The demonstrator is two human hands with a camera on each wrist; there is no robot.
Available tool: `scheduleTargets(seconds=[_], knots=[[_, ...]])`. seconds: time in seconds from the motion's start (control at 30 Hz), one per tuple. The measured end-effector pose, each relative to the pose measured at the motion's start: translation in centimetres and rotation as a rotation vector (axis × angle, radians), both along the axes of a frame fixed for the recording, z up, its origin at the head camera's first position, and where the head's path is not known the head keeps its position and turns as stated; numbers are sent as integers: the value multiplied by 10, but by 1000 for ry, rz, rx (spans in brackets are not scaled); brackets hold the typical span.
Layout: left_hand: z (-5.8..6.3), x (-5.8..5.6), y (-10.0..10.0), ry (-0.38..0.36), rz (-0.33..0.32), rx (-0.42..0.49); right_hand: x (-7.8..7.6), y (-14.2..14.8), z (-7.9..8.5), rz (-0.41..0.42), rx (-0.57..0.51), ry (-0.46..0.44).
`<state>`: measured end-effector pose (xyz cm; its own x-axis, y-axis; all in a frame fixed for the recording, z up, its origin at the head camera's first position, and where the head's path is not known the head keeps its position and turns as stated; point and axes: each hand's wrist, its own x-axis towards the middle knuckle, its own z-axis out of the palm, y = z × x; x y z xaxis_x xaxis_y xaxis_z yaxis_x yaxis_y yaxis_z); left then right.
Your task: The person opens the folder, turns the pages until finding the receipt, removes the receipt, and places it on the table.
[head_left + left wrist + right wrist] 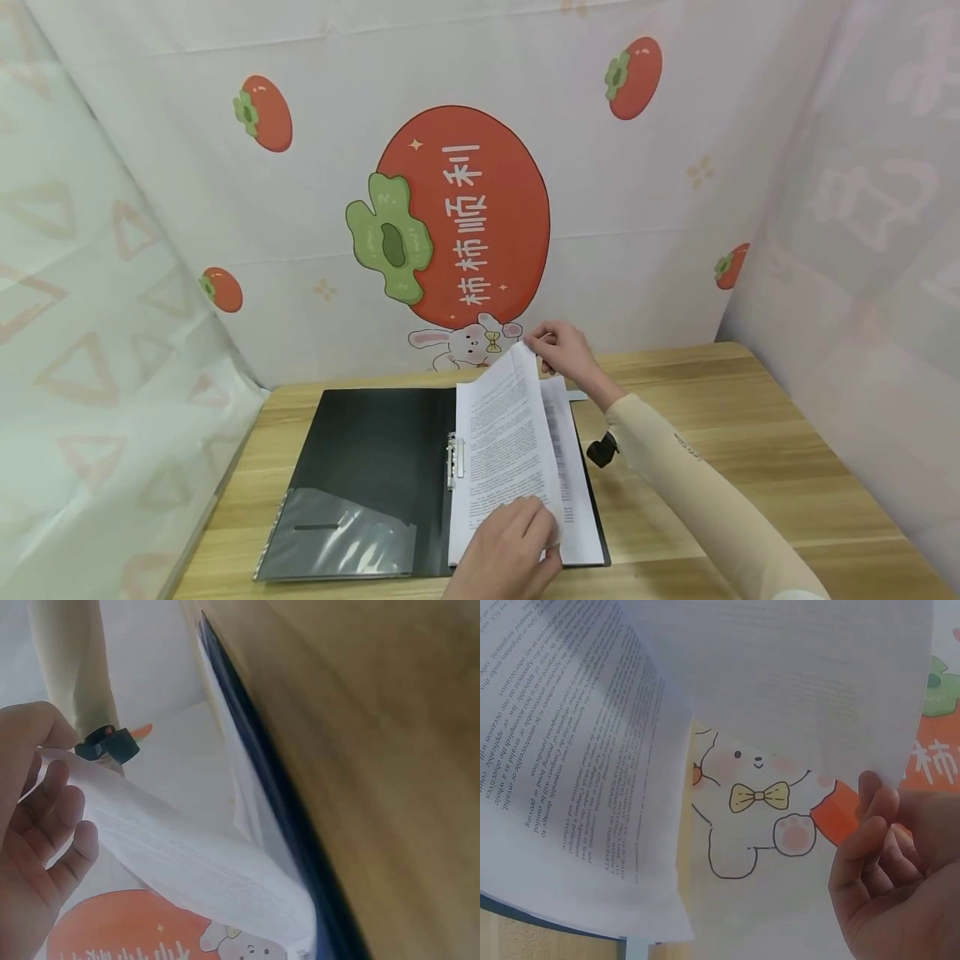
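Observation:
A printed sheet of paper (502, 433) stands half lifted from the right side of an open black folder (382, 450). Its far corner is pinched by my right hand (566, 350) between thumb and fingertip, as the right wrist view shows. At the near right corner my left hand (510, 546) pinches the same sheet; in the left wrist view the thumb and forefinger hold its edge. More printed pages (581, 492) lie beneath, on the folder's right cover. A metal clip (454, 458) by the spine sits at the pages' left edge.
The folder lies on a wooden table (712, 417). A clear pocket (345, 533) covers the lower part of its left cover. Patterned cloth (637, 208) hangs behind and along both sides. A small black device (602, 450) sits at the right wrist.

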<state>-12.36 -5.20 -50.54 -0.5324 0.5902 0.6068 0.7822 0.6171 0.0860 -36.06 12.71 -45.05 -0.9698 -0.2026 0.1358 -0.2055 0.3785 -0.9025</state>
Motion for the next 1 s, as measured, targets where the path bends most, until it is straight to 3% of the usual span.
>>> scheduleTargets(seconds=[0.2, 0.43, 0.57, 0.77, 1.0], knots=[[13, 3, 0, -25, -63, -23, 2, -1, 1, 1, -9, 0], [24, -4, -6, 121, -64, -76, 4, -2, 1, 19, 17, 62], [26, -8, -8, 151, -82, -61, 5, -2, 1, 18, 39, 105], [26, -8, -9, 146, -78, -48, 6, -3, 0, 20, 48, 111], [29, -4, -18, 87, -3, -29, 4, 6, -10, -36, -5, 67]])
